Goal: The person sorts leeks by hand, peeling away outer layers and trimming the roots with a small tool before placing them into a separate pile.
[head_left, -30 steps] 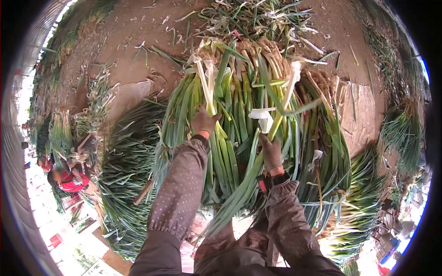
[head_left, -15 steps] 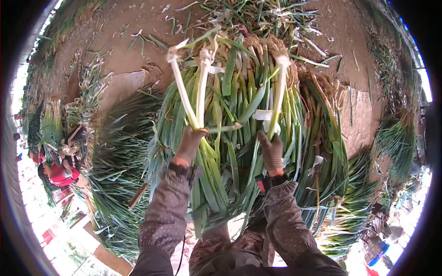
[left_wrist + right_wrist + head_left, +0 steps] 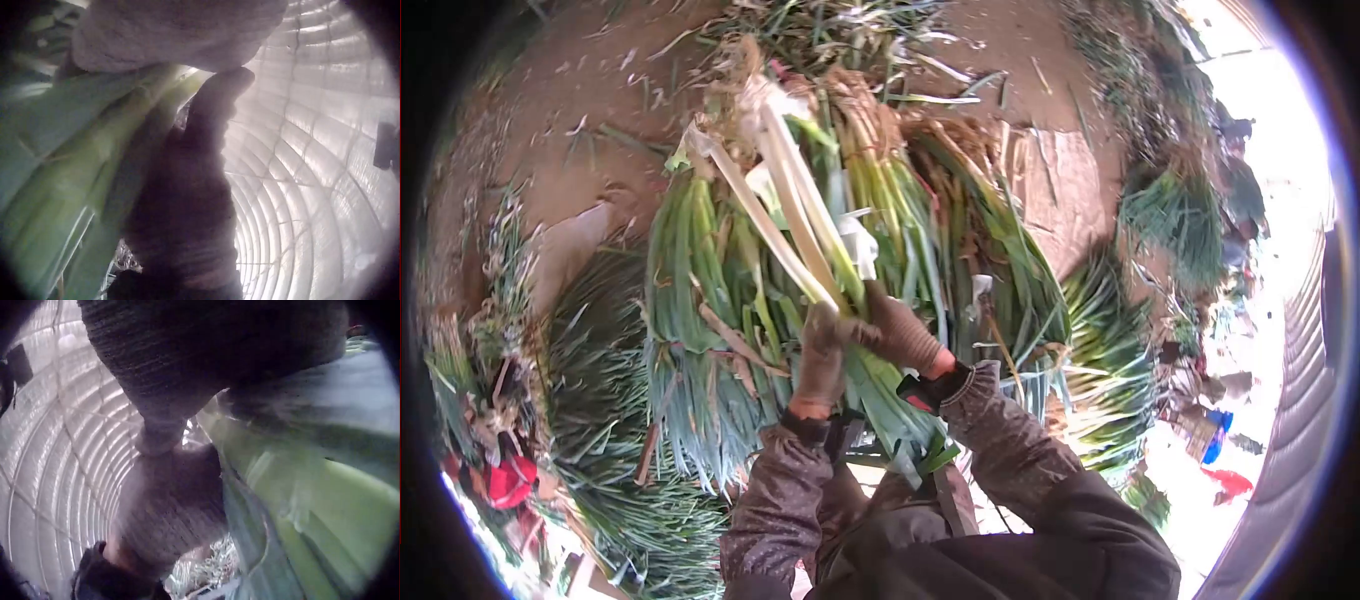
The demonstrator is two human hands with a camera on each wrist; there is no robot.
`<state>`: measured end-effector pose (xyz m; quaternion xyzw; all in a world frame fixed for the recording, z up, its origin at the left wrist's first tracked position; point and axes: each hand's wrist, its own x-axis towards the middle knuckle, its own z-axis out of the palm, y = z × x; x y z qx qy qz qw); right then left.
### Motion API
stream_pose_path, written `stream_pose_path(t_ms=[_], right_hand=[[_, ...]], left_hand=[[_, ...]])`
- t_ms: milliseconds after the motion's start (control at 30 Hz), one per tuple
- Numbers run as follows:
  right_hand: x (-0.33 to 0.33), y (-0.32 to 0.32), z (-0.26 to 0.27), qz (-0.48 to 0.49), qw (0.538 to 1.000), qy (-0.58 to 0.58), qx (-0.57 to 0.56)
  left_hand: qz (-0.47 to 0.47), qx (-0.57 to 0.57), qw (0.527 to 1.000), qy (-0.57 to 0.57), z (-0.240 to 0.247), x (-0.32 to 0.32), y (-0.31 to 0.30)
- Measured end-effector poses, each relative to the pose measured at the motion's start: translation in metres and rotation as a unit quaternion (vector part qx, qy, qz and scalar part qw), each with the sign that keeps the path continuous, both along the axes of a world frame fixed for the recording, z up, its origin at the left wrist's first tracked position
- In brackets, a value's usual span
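Several long stalks (image 3: 792, 200) with white lower ends and green leaves are gathered in both gloved hands in the head view. My left hand (image 3: 820, 355) grips them from the left, and my right hand (image 3: 895, 328) grips them from the right, the two touching. White root ends point up and away; leaves hang below toward the lap. In the left wrist view, green leaves (image 3: 69, 187) run beside the left glove (image 3: 187, 187). The right wrist view has the right glove (image 3: 219, 344) around the leaves (image 3: 300, 506), its fingers partly hidden.
Tied leek bundles (image 3: 890, 180) lie right beneath the hands. Dark green piles (image 3: 620, 370) flank them at left, another pile (image 3: 1110, 370) at right. Cardboard (image 3: 1055, 190) lies on the brown ground, with loose trimmings (image 3: 820, 35) at the top. Someone in red (image 3: 510, 482) is at lower left.
The hands, apart before with stalks in each, have come together, and their stalks now form one bunch. The head view has shifted, so the piles appear further left.
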<state>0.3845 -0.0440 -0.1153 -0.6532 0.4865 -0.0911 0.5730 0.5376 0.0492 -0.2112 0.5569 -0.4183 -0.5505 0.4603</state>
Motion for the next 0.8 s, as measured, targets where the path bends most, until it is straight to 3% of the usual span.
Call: stream_pose_path(t_ms=[33, 133, 167, 200, 233, 267, 333, 367, 400, 433, 467, 500, 533, 567, 667, 800], right_hand=[[-0.011, 0.009, 0.000, 0.028, 0.999, 0.020, -0.015], [-0.041, 0.043, -0.018, 0.048, 0.997, 0.054, -0.018], [-0.051, 0.047, -0.015, 0.047, 0.997, 0.055, -0.009], [-0.058, 0.049, -0.012, 0.045, 0.997, 0.058, -0.001], [-0.061, 0.049, 0.002, 0.010, 0.998, 0.055, 0.014], [-0.066, 0.049, 0.007, -0.013, 0.999, 0.041, -0.025], [-0.078, 0.049, 0.017, -0.057, 0.993, 0.015, -0.101], [-0.093, 0.037, 0.021, -0.100, 0.992, -0.046, -0.063], [-0.099, 0.024, 0.055, -0.097, 0.988, -0.058, -0.104], [-0.112, 0.007, 0.065, -0.050, 0.980, -0.003, -0.191], [-0.121, -0.009, 0.093, -0.062, 0.986, -0.007, -0.158], [-0.128, -0.019, 0.126, -0.111, 0.974, -0.136, -0.141], [-0.141, -0.032, 0.155, -0.088, 0.975, -0.068, -0.191], [-0.154, -0.044, 0.184, -0.066, 0.969, 0.001, -0.240], [-0.205, -0.056, 0.234, -0.066, 0.967, 0.061, -0.240], [-0.281, -0.014, 0.229, 0.036, 0.941, 0.252, -0.224]], left_hand=[[-0.040, -0.006, 0.992, -0.115, 0.027, -0.003, 0.007], [-0.035, -0.041, 0.986, -0.159, 0.054, -0.033, 0.026], [-0.028, -0.203, 0.904, -0.376, -0.005, -0.033, 0.057], [-0.014, -0.066, 0.985, -0.161, 0.022, -0.040, 0.049], [0.000, 0.072, 0.995, 0.066, 0.075, -0.051, 0.028], [0.012, 0.207, 0.935, 0.289, 0.110, -0.060, 0.010], [-0.087, 0.148, 0.966, 0.192, 0.127, -0.071, -0.011], [-0.134, 0.092, 0.978, 0.131, 0.141, -0.078, -0.023], [-0.177, 0.040, 0.981, 0.069, 0.151, -0.080, -0.036], [-0.176, -0.020, 0.979, 0.104, 0.170, -0.087, -0.049], [-0.175, -0.079, 0.972, 0.138, 0.194, -0.097, -0.062], [-0.195, -0.095, 0.960, 0.179, 0.211, -0.108, -0.073], [-0.212, -0.109, 0.946, 0.218, 0.228, -0.115, -0.081], [-0.241, -0.133, 0.959, 0.071, 0.252, -0.113, -0.084], [-0.184, -0.112, 0.963, -0.164, 0.248, -0.133, -0.060], [-0.061, -0.068, 0.994, -0.063, 0.172, -0.136, 0.020]])
